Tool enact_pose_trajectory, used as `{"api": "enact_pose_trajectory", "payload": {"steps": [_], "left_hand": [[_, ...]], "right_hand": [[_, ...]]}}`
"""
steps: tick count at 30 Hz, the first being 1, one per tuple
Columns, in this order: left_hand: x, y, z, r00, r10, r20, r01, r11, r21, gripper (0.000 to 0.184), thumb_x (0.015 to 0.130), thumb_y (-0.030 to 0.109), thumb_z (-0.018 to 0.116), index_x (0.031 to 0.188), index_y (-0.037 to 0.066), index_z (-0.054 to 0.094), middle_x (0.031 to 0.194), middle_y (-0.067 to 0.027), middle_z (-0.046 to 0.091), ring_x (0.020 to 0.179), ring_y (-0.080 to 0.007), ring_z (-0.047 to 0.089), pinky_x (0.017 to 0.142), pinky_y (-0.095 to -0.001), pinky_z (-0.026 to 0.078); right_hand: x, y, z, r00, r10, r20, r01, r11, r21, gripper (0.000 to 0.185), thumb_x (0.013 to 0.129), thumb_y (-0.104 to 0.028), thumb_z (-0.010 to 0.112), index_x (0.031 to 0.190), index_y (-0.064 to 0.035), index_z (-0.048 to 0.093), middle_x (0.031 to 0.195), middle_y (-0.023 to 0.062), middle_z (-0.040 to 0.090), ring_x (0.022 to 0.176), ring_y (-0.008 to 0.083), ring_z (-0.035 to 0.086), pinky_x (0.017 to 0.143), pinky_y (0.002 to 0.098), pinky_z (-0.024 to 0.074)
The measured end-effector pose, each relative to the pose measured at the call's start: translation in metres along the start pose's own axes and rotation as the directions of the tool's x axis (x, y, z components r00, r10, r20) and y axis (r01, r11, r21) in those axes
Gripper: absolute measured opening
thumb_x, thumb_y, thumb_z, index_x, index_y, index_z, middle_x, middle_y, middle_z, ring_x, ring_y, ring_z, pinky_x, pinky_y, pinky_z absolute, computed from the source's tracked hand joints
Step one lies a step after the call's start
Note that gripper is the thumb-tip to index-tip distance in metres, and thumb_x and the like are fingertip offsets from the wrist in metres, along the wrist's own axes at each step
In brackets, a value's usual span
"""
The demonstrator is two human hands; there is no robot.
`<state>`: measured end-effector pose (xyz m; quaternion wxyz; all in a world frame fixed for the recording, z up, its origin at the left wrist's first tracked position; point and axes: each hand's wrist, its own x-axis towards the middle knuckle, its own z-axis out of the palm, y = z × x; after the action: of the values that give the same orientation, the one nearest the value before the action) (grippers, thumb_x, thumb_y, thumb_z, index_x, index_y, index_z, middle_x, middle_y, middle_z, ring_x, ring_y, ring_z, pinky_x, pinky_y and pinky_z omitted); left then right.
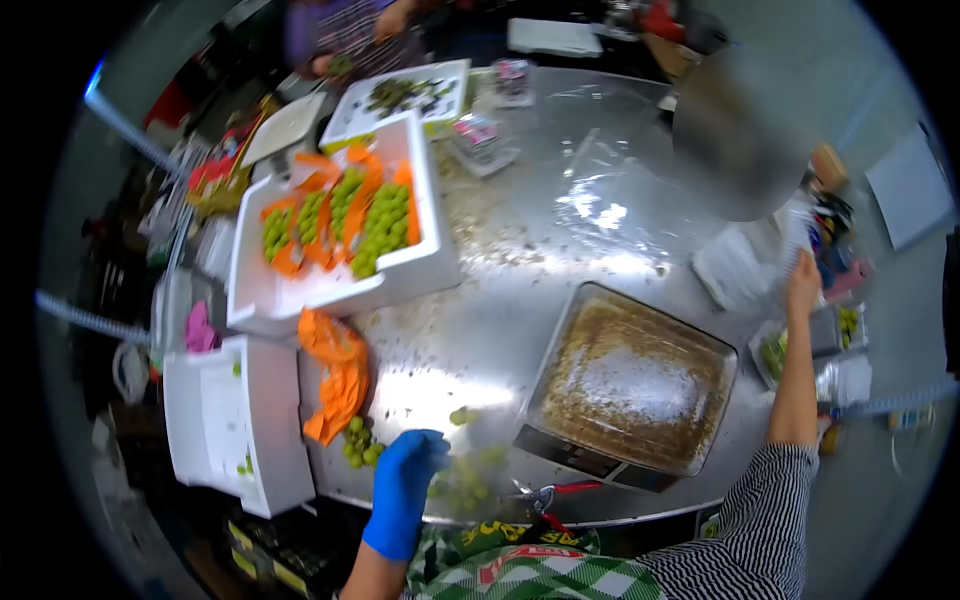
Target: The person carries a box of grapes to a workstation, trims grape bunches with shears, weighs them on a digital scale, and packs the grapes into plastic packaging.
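My left hand [405, 490], in a blue glove, is over the front of the metal table with its fingers curled. A motion-blurred bunch of green grapes [472, 482] hangs at those fingers and seems to be held by them. To its left, more green grapes [358, 445] lie beside a crumpled orange wrapper [337, 370]. Out at the far right, my bare right hand [803, 285] is closed on the edge of a stack of clear plastic containers [795, 228]. Its fingers are small and partly hidden there.
A worn metal tray [635, 385] rests on a dark scale [565, 455], with red-handled pruning shears [550, 492] nearby. Orange-wrapped grapes fill a white foam box [340, 295]; another white box [235, 425] holds loose grapes. A person [350, 35] works across the table. Plastic film [620, 190] lies at the back.
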<state>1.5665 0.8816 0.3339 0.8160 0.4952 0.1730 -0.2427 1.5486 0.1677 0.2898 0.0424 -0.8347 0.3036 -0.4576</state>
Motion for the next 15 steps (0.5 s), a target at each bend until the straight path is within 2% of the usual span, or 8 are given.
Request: {"api": "enact_pose_trajectory", "payload": {"steps": [1,2,3,5,7,9,11,15], "left_hand": [[-0.001,0.0,-0.008,0.999,0.037,-0.008,-0.037,0.999,0.011,0.026,0.091,0.021,0.05,0.098,0.0,0.062,0.092,-0.0127,0.066,0.083,-0.0224,0.063,0.075,-0.0352,0.05],[-0.004,0.003,-0.012,0.999,0.031,-0.013,-0.031,0.998,0.053,0.026,0.092,0.021,0.049,0.098,-0.001,0.062,0.092,-0.0126,0.065,0.083,-0.0219,0.062,0.076,-0.0341,0.05],[-0.006,0.003,-0.015,0.998,0.063,-0.02,-0.062,0.997,0.05,0.027,0.092,0.021,0.049,0.099,-0.002,0.062,0.093,-0.0128,0.065,0.083,-0.0214,0.062,0.076,-0.0333,0.05],[-0.007,-0.001,-0.025,0.995,0.075,-0.068,-0.067,0.991,0.115,0.027,0.093,0.02,0.049,0.1,-0.002,0.062,0.093,-0.0125,0.065,0.081,-0.0204,0.063,0.076,-0.032,0.05],[-0.01,-0.004,-0.03,0.994,0.067,-0.086,-0.049,0.981,0.189,0.026,0.093,0.02,0.049,0.1,-0.002,0.062,0.092,-0.0118,0.065,0.079,-0.0187,0.063,0.076,-0.0299,0.05],[-0.012,-0.011,-0.03,0.995,0.098,-0.028,-0.086,0.955,0.284,0.027,0.094,0.02,0.048,0.103,-0.001,0.062,0.094,-0.0103,0.065,0.08,-0.0164,0.062,0.076,-0.0278,0.05],[-0.014,-0.018,-0.031,0.998,0.059,0.02,-0.062,0.944,0.324,0.028,0.094,0.02,0.048,0.106,-0.002,0.062,0.096,-0.0099,0.066,0.082,-0.0157,0.063,0.079,-0.0281,0.05],[-0.021,-0.039,-0.04,0.989,0.06,0.134,-0.095,0.956,0.276,0.027,0.095,0.017,0.049,0.111,-0.002,0.061,0.097,-0.0089,0.066,0.088,-0.0144,0.062,0.081,-0.0275,0.051]], "right_hand": [[0.005,0.001,-0.002,0.989,0.139,0.053,-0.144,0.984,0.104,0.033,0.096,-0.026,0.045,0.111,-0.0014,0.062,0.102,0.0202,0.065,0.093,0.0328,0.063,0.083,0.0387,0.046],[0.008,0.006,0.0,1.0,0.025,0.008,-0.026,0.985,0.168,0.031,0.097,-0.022,0.045,0.11,-0.0001,0.062,0.102,0.0167,0.066,0.091,0.0308,0.063,0.083,0.0376,0.0464],[0.008,-0.018,-0.004,0.994,0.09,-0.062,-0.079,0.983,0.165,0.029,0.097,-0.02,0.046,0.108,0.001,0.062,0.098,0.015,0.067,0.089,0.0289,0.062,0.081,0.0357,0.047],[0.009,-0.112,-0.037,0.987,-0.107,-0.122,0.119,0.988,0.096,0.022,0.097,-0.013,0.047,0.105,0.0012,0.062,0.097,0.0162,0.066,0.087,0.0298,0.062,0.079,0.0326,0.048],[-0.004,-0.18,-0.043,0.925,-0.363,-0.112,0.379,0.902,0.208,0.016,0.093,-0.005,0.051,0.103,0.0018,0.061,0.096,0.0168,0.064,0.085,0.031,0.063,0.077,0.0345,0.0492],[-0.031,-0.244,-0.048,0.801,-0.593,-0.085,0.586,0.746,0.317,0.015,0.089,-0.002,0.055,0.102,0.0024,0.061,0.095,0.0172,0.064,0.084,0.0313,0.063,0.076,0.0364,0.0498],[-0.069,-0.331,-0.054,0.52,-0.836,-0.174,0.802,0.408,0.436,0.016,0.082,0.001,0.061,0.099,0.0019,0.06,0.094,0.0165,0.064,0.081,0.0298,0.063,0.071,0.0368,0.0504],[-0.166,-0.444,-0.056,0.426,-0.9,-0.091,0.69,0.258,0.676,0.024,0.077,-0.002,0.066,0.101,-0.0005,0.06,0.091,0.0131,0.064,0.072,0.0275,0.06,0.062,0.0355,0.0485]]}}
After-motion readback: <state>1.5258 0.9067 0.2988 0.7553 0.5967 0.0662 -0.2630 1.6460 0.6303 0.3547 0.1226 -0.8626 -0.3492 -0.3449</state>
